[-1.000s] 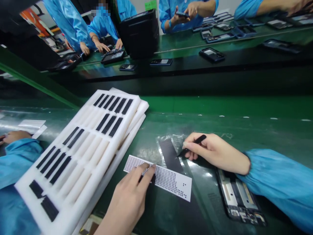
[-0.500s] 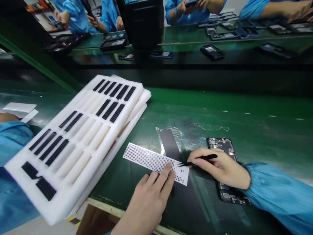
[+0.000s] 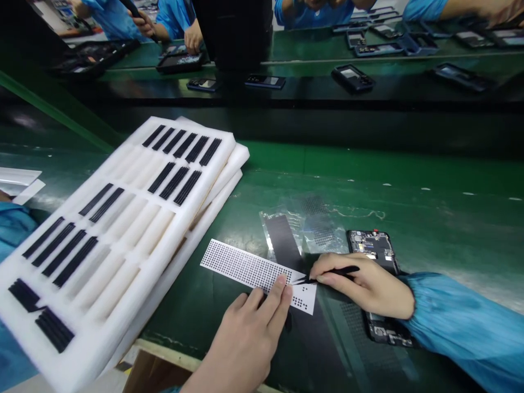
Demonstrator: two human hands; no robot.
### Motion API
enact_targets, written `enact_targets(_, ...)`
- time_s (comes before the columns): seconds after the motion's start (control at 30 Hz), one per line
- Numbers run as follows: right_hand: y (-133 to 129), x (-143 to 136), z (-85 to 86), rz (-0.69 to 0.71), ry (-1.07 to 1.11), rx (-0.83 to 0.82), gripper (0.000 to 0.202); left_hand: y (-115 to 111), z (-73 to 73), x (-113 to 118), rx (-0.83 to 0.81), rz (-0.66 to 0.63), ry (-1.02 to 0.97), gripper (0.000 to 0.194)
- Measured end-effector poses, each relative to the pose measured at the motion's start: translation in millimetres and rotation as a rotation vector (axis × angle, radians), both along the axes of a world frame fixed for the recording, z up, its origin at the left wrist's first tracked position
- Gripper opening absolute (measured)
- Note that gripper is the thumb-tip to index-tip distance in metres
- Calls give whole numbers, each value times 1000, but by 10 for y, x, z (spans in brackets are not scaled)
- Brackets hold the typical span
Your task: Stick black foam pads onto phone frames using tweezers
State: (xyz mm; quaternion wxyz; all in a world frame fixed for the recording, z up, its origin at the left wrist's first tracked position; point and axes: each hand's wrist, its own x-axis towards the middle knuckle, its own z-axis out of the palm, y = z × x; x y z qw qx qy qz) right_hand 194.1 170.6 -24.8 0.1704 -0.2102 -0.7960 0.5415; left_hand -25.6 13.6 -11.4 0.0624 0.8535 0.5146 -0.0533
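Observation:
A white sheet with rows of small black dots (image 3: 241,263) lies slantwise on the green bench. My left hand (image 3: 254,327) rests on it with the fingers stretched out, their tips pressing near its right part. In my right hand (image 3: 364,286) are black tweezers (image 3: 347,270), pinched between thumb and fingers. Their tips point left and meet the sheet beside my left fingertips. Whether a dot is between the tips is too small to tell. Under my right forearm lies an opened phone (image 3: 379,248), its inner parts showing and its middle hidden by the hand and sleeve.
Stacked white foam trays (image 3: 135,218) with black strips in slots stand at the left. Clear film pieces (image 3: 321,224) and a dark strip (image 3: 282,237) lie behind the sheet. Phone housings (image 3: 352,77) sit on the far ledge, with co-workers in blue sleeves (image 3: 174,22) beyond.
My view has shifted slightly, so the foam trays sit further left. The tweezer tips have moved a little left and down, closer to my left fingertips. The left hand stays on the sheet.

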Motion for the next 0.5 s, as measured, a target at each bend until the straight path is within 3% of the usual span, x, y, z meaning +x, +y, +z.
enact_targets(0.3,11,-96,262,138,-90,119,18,40,0,-11,6,12,-45,72)
enact_targets(0.5,-93,-59,234,107,-72,190,18,55,-27,-34,64,12,-87,72)
